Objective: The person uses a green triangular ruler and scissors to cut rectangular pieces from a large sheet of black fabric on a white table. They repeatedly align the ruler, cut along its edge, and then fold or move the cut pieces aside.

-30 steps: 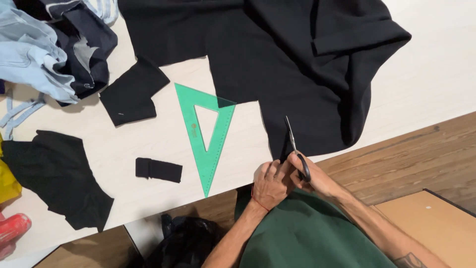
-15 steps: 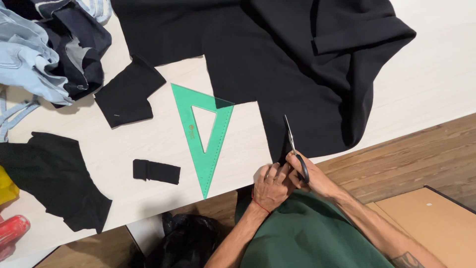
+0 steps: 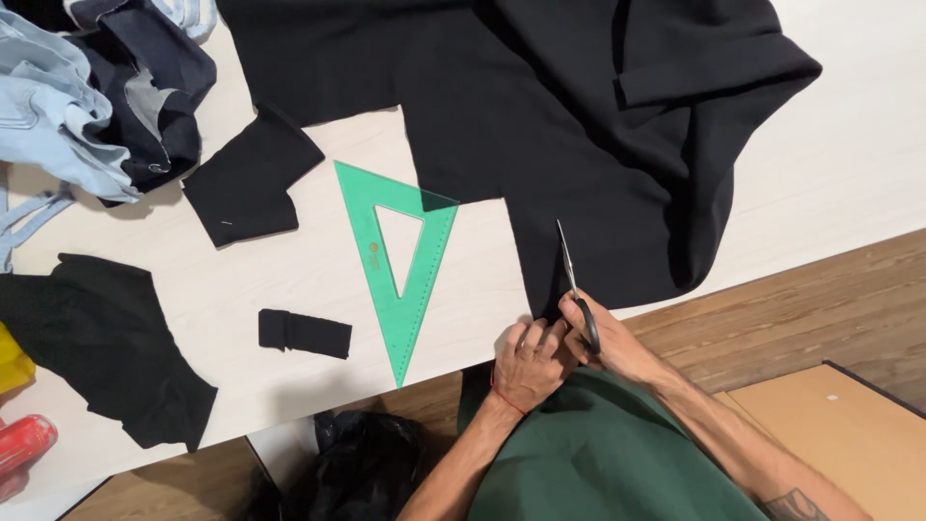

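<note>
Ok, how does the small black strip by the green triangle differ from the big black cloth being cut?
The small black strip is a short folded rectangle; the big black cloth is far larger, with folds and draped edges. The strip lies alone on the white table, left of the green triangle; the cloth covers that triangle's upper right corner. No hand touches the strip, while the right hand runs scissors into the cloth and the left hand rests at its near edge. Both are black fabric.

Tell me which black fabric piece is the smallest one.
The small folded black strip left of the green triangle ruler; the other black pieces are all clearly larger.
</note>
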